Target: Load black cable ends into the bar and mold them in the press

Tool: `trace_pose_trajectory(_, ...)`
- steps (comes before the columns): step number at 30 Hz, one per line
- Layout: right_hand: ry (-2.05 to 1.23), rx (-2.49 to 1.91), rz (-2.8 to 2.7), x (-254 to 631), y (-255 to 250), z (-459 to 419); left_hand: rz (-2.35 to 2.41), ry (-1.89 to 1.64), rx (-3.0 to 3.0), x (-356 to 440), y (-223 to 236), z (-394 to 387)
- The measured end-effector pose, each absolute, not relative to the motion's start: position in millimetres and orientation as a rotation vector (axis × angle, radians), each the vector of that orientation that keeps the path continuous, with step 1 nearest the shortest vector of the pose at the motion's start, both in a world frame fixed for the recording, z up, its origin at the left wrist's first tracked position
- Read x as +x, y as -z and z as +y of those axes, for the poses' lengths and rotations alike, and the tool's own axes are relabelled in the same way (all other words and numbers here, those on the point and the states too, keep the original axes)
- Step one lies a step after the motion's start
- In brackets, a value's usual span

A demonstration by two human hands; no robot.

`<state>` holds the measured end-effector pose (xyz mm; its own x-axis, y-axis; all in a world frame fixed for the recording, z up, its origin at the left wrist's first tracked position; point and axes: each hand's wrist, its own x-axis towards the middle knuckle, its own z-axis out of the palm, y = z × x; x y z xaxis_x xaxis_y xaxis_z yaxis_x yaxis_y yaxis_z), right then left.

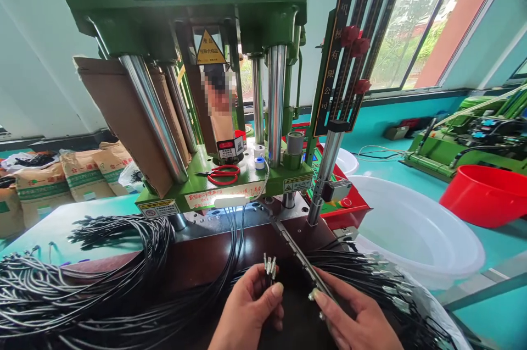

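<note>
My left hand [252, 309] is closed around a small bunch of black cables whose metal plug ends [269, 266] stick up above my thumb. My right hand [357, 320] pinches a single metal plug end [313, 295] between thumb and forefinger, right beside a thin metal rail [298, 256] that slopes down from the machine. Both hands sit at the lower middle, in front of the dark red bed [230, 248] of a green press machine [230, 92]. Bundles of black cables [82, 289] lie left and right of my hands.
Red scissors [222, 174] and tape rolls [259, 162] rest on the machine's green platform. A white basin [415, 229] and a red tub [486, 196] stand at the right. Paper sacks [61, 177] line the left wall. Another green machine [473, 135] is far right.
</note>
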<state>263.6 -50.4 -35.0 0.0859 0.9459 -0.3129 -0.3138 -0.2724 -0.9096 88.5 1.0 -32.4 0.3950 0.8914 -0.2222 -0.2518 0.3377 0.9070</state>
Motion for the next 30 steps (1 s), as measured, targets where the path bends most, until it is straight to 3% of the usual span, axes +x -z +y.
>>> trace_pose_trajectory(30, -1.262, -1.304, -1.018, 267.1, 24.6, -47.8, 1.206, -0.679, 1.072, 119.3, 16.1, 0.4)
